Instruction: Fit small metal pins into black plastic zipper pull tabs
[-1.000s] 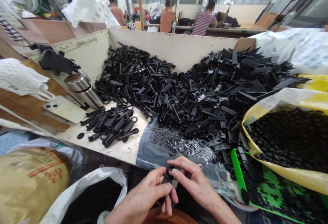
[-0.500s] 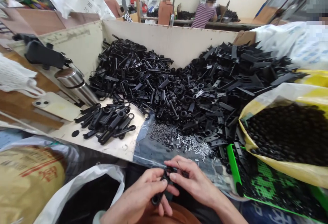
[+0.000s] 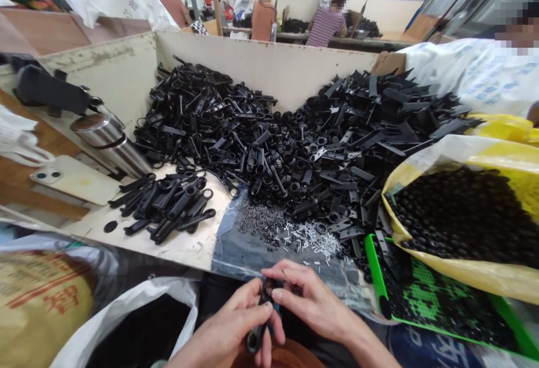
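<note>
The left hand (image 3: 236, 318) is clasping a black part (image 3: 255, 336), the right hand (image 3: 306, 296) pinching its top; its lower end's now showing more.

Part (image 3: 253, 339) in hands (image 3: 309, 302), pins (image 3: 315, 240) before heap (image 3: 261, 149), tray (image 3: 376, 275) right

Left hand (image 3: 236, 318) and right hand (image 3: 305, 298), near the counter (image 3: 189, 244), are bare, as are the forearms (image 3: 357, 331). Below the counter shows rust-brown clothing (image 3: 297, 355); a pale greenish band (image 3: 159, 364), type indistinct, adjoins the left forearm.
</note>
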`<state>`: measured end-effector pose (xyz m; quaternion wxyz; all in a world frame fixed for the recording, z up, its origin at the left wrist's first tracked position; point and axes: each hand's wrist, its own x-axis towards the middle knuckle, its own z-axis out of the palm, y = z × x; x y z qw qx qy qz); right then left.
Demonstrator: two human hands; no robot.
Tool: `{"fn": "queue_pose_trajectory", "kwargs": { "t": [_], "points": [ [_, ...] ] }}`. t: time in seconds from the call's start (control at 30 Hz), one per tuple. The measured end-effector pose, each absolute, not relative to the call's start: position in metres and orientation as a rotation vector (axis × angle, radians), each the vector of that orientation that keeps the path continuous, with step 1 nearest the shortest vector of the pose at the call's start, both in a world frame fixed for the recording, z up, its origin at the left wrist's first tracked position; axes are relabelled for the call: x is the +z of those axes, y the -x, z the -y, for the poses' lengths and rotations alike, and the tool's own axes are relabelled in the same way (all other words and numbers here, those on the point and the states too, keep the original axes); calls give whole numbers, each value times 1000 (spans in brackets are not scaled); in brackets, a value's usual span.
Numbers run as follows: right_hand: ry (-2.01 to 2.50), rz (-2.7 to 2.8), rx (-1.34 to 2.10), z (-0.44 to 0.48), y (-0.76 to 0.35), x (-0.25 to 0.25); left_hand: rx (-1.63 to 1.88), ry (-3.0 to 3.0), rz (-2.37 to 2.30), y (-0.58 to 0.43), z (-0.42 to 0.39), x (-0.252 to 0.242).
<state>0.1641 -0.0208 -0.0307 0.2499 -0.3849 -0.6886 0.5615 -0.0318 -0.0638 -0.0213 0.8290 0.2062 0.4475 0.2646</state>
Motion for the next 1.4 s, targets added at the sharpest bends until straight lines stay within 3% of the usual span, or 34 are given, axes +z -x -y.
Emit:
{"fn": "queue_pose_trajectory", "kwargs": {
  "t": [0.2,0.37,0.5,0.67,1.03,1.4],
  "points": [
    [1151,1786,1343,26,-167,-39,539,-638,-1057,37,63,-45],
    [1332,1507,798,10,-173,-34,786,-896,-1572,48,48,-34],
    [1231,2010,674,-4,-156,-40,673,-1446,-1918,52,28,-22],
    [1303,2378,353,-15,-136,-57,424,-1693,-1981,50,8,-25],
    [1303,2098,783,-20,-163,-45,243,-1770,-1967,55,-7,-29],
    [1359,2321,433,-13,-137,-64,551,-1425,-1836,60,-2,-28]
  ]
}}
